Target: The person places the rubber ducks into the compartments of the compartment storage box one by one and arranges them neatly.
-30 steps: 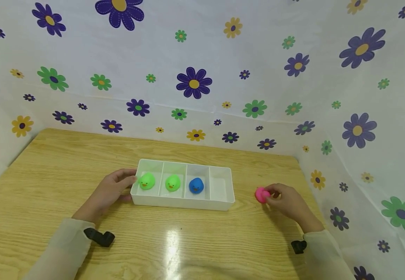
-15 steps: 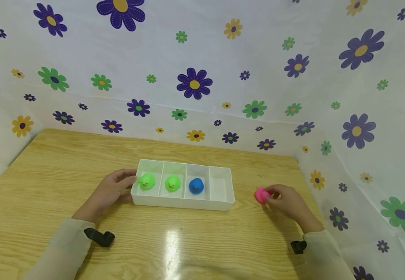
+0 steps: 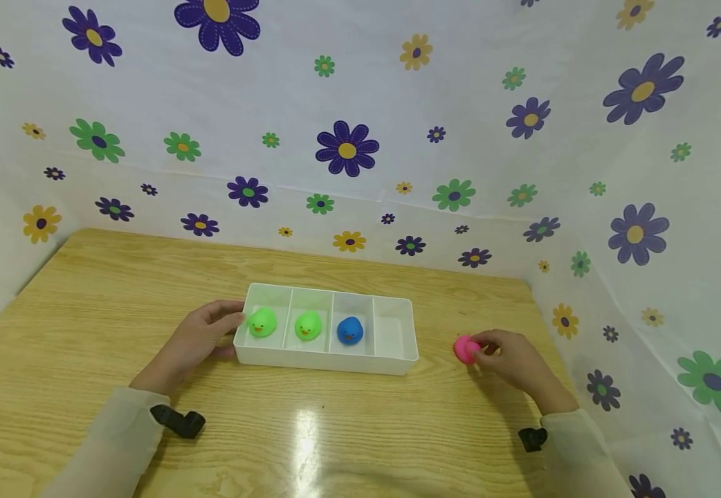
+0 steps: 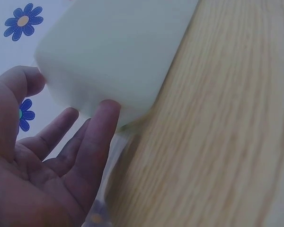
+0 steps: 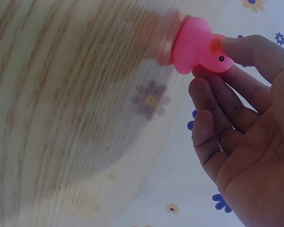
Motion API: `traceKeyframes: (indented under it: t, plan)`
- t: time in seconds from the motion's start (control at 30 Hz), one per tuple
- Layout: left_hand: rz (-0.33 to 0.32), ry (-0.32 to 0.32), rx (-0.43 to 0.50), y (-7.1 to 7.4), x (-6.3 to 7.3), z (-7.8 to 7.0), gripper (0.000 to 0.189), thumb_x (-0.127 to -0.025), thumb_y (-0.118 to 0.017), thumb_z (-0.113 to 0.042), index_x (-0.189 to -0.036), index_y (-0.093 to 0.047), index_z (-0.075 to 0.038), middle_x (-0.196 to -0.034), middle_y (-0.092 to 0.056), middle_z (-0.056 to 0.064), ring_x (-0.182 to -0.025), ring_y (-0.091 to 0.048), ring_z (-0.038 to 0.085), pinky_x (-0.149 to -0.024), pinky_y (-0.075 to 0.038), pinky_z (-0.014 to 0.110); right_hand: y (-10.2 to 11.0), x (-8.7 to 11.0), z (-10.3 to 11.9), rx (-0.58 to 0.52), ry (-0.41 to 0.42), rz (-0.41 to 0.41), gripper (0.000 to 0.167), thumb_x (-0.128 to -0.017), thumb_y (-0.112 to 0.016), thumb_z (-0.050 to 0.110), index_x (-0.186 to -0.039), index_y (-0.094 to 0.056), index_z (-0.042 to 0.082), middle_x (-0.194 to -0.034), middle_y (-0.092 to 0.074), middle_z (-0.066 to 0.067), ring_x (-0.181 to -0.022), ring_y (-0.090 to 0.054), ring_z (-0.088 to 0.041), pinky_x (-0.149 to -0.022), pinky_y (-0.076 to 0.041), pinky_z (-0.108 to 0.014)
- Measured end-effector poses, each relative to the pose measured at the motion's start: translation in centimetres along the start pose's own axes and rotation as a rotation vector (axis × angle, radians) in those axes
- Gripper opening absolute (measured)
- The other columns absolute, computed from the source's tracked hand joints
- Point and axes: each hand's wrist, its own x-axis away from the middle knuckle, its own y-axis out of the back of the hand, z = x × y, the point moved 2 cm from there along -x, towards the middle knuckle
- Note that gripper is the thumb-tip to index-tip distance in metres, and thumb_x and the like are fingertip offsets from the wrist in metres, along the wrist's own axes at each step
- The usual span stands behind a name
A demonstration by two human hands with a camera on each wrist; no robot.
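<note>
A white divided box (image 3: 326, 360) with a row of compartments lies on the table. Two green rubber ducks, one far left (image 3: 262, 323) and one beside it (image 3: 308, 326), sit in separate compartments. A blue rubber duck (image 3: 350, 331) occupies the compartment to their right; the rightmost one is bare. My left hand (image 3: 195, 342) rests against the box's left end, its fingers spread and lightly bent along the wall in the left wrist view. To the right of the box, my right hand (image 3: 513, 360) pinches a pink rubber duck (image 5: 194, 47) by its head, the base at the tabletop.
The wooden table (image 3: 373, 429) extends around the box, with a light glare near its front. A white cloth (image 3: 286, 97) printed with flowers hangs behind the table and along its sides. Black wrist mounts sit on both sleeves.
Hardly anything differs. The right hand and the pink duck have shifted very slightly toward the front; the left hand and the box stay in place.
</note>
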Motion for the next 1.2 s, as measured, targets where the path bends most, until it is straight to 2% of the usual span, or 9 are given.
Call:
traceKeyframes:
  t: [0.27,0.43,0.6,0.73,1.0,1.1,1.2]
  plan:
    - [0.003,0.004,0.008,-0.1,0.0,0.0,0.061,-0.105,-0.059,-0.044,-0.155,-0.045,-0.011,-0.155,-0.047,0.016,-0.122,-0.057,0.029,-0.083,-0.061,0.032,-0.1,0.1,0.2,-0.009,0.008,-0.007,0.023,-0.098,-0.07,0.018,-0.117,-0.074,0.005,-0.1,-0.071,-0.003,-0.089,-0.06,-0.019,-0.07,-0.049,-0.034]
    - [0.012,0.012,0.011,-0.1,0.0,0.1,0.062,-0.105,-0.059,-0.045,-0.154,-0.045,-0.011,-0.154,-0.048,0.016,-0.126,-0.054,0.032,-0.084,-0.06,0.032,0.1,-0.2,1.0,0.006,0.057,-0.045,0.02,-0.098,-0.072,0.019,-0.114,-0.076,0.006,-0.102,-0.072,-0.002,-0.09,-0.061,-0.018,-0.074,-0.051,-0.037]
    - [0.011,0.011,0.013,0.0,0.0,0.2,0.06,-0.106,-0.059,-0.043,-0.154,-0.044,-0.011,-0.154,-0.047,0.016,-0.129,-0.052,0.033,-0.084,-0.06,0.032,0.5,-0.9,2.7,-0.028,0.105,-0.109,0.021,-0.098,-0.074,0.022,-0.113,-0.075,0.008,-0.105,-0.073,-0.002,-0.091,-0.061,-0.018,-0.08,-0.052,-0.038]
    - [0.013,-0.012,0.013,0.0,0.0,0.2,0.061,-0.106,-0.058,-0.043,-0.155,-0.044,-0.009,-0.154,-0.048,0.017,-0.129,-0.053,0.034,-0.084,-0.061,0.033,0.9,-1.4,4.4,-0.072,0.127,-0.147,0.021,-0.097,-0.075,0.02,-0.112,-0.074,0.007,-0.103,-0.073,-0.003,-0.091,-0.061,-0.018,-0.08,-0.053,-0.037]
    - [0.003,-0.008,0.013,0.0,0.0,0.2,0.062,-0.105,-0.059,-0.044,-0.155,-0.044,-0.011,-0.154,-0.048,0.016,-0.129,-0.053,0.032,-0.083,-0.061,0.033,1.2,-2.2,7.7,-0.11,0.2,-0.242,0.021,-0.095,-0.075,0.015,-0.114,-0.072,0.006,-0.104,-0.072,-0.004,-0.09,-0.063,-0.02,-0.078,-0.054,-0.034]
    - [0.001,-0.007,0.012,0.0,0.0,0.1,0.062,-0.105,-0.059,-0.045,-0.155,-0.045,-0.011,-0.154,-0.048,0.016,-0.128,-0.053,0.032,-0.083,-0.061,0.033,1.1,-2.5,8.9,-0.159,0.237,-0.259,0.022,-0.094,-0.077,0.013,-0.113,-0.072,0.005,-0.102,-0.072,-0.004,-0.087,-0.062,-0.02,-0.074,-0.054,-0.031]
    - [0.0,-0.008,0.012,0.0,0.0,0.2,0.061,-0.105,-0.059,-0.045,-0.155,-0.045,-0.011,-0.153,-0.049,0.016,-0.128,-0.053,0.032,-0.083,-0.061,0.032,0.4,-2.9,9.9,-0.216,0.26,-0.232,0.021,-0.093,-0.077,0.012,-0.113,-0.073,0.006,-0.102,-0.071,-0.004,-0.084,-0.061,-0.018,-0.071,-0.052,-0.028]
